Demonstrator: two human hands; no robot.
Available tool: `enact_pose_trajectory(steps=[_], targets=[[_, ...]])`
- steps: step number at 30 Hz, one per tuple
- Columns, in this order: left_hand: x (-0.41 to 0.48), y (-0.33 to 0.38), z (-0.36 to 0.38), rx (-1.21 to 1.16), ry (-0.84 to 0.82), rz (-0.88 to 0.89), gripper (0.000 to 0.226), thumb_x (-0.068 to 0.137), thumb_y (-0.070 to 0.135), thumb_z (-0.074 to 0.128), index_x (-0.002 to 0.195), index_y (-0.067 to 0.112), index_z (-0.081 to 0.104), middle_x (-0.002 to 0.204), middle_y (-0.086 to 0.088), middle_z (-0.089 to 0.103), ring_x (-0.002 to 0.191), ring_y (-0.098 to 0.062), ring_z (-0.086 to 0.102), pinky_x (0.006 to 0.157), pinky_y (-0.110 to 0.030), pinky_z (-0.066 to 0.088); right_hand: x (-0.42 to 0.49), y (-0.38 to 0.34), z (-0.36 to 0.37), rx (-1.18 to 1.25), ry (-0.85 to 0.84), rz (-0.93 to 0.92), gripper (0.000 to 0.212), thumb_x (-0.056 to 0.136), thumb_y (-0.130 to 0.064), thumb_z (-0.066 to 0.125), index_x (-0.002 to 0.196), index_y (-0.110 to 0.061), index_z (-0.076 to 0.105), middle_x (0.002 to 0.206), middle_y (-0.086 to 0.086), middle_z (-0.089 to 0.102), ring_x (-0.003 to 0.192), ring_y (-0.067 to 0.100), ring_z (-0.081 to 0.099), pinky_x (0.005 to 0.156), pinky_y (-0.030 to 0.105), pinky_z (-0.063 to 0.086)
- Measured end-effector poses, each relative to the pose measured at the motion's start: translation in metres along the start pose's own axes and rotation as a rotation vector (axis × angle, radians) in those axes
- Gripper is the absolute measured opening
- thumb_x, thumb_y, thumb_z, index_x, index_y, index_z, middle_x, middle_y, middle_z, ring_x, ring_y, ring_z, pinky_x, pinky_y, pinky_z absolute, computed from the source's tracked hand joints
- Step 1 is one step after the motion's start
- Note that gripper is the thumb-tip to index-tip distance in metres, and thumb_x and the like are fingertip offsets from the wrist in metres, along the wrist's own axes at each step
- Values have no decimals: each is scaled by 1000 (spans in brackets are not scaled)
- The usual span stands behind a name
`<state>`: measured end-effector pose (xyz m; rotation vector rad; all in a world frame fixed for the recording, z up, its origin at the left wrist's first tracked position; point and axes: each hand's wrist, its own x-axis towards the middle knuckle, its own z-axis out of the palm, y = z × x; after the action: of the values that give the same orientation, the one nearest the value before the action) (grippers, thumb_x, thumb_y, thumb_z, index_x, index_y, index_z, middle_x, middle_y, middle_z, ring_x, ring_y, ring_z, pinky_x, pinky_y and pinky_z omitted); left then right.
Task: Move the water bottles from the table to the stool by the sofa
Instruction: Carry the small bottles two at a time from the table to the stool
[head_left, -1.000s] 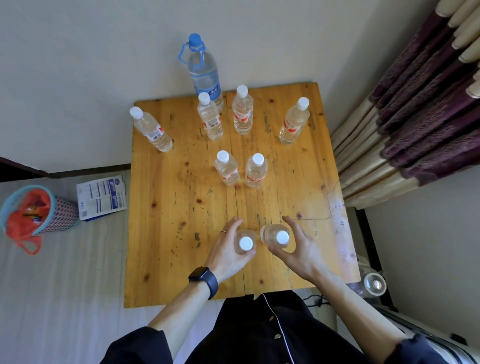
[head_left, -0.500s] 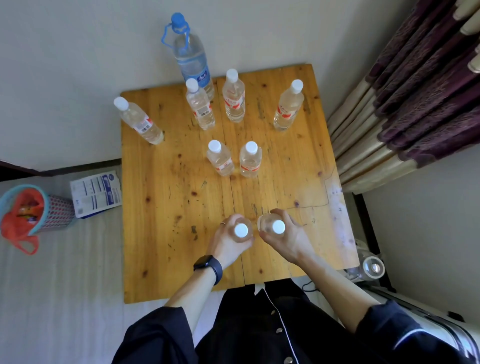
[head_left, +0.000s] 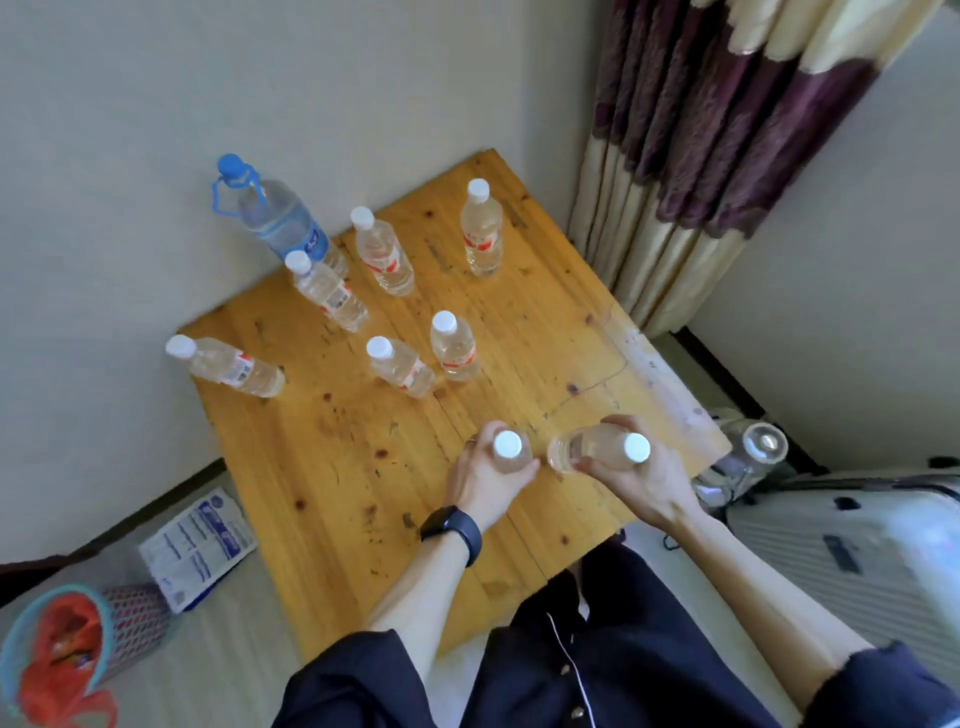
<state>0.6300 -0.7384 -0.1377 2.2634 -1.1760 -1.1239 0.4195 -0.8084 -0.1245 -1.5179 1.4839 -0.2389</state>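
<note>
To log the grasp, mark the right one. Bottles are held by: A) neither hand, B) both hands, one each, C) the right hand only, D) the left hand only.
B: the left hand grips the left bottle, and the right hand grips the right bottle.

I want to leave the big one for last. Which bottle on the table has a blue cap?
The large bottle at the table's far edge: it has a blue cap, a blue carry loop and a blue label. The rest have white caps.
</note>
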Motion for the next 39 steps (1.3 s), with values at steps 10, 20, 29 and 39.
enact_pose_trajectory(steps=[10,20,29,39], targets=[[-20,125,92,234,-314,520,59,71,66,66,120,40,45,112,1,64,104,-27,60,79,-41,53,-144,90,-80,352,582,269,47,70,-43,86,107,-44,56,95,-12,67,85,3,62,67,22,49],[-228,207,268,370,-662,818,51,73,50,77,114,37,50,98,13,64,91,-14,61,81,-30,48,-396,227,-91,588,1146,569,48,67,-38,87,105,-42,59,96,-22,68,90,-3,61,72,15,45],[-461,193,399,674,-1012,1125,55,69,68,67,107,30,56,99,3,70,96,-25,67,84,-36,54,-639,311,-47,705,1518,951,51,56,-52,75,104,-38,60,92,-11,69,89,21,64,71,28,45],[-718,204,530,870,-1325,1724,59,62,78,61,102,34,54,95,9,69,89,-21,66,79,-37,55,-860,347,-17,719,1829,1258,56,45,-62,73,99,-48,62,91,-13,71,90,14,66,76,27,47]])
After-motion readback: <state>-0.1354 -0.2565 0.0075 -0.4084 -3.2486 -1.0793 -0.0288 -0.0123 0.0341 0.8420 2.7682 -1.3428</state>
